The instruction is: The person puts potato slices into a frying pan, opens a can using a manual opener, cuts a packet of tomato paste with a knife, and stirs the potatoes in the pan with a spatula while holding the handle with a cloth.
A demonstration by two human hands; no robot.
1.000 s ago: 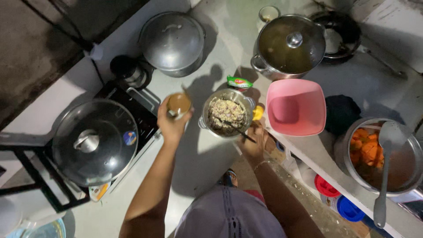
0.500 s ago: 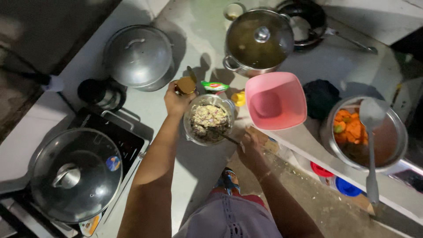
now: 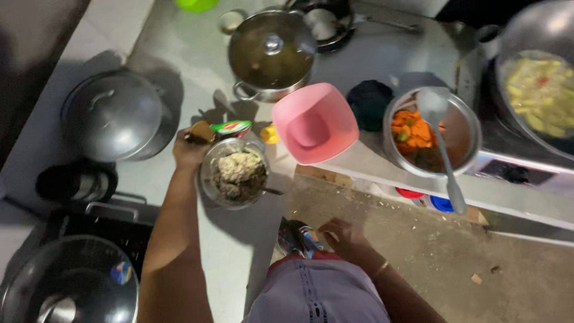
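A steel bowl [image 3: 234, 174] of pale mixed food sits on the light counter, with a dark utensil handle [image 3: 274, 192] poking out at its right rim. My left hand [image 3: 189, 151] is at the bowl's far-left rim, shut on a small brown container [image 3: 202, 131]. A green and red packet [image 3: 232, 127] lies just behind the bowl. My right hand [image 3: 345, 232] hangs low by my shoe [image 3: 296, 237], away from the bowl, with loose fingers and nothing in it.
A pink bowl [image 3: 314, 122], a glass-lidded pot [image 3: 272, 51] and a steel lidded pot [image 3: 113, 116] surround the bowl. At right stand a bowl of orange vegetables [image 3: 418, 128] with a ladle [image 3: 445, 155] and a pan of yellow pieces [image 3: 541, 90]. A lidded pan [image 3: 66, 287] sits on the stove.
My right hand has let go of the utensil in the bowl and dropped toward the floor. My left hand has carried the small brown container to the bowl's far-left rim.
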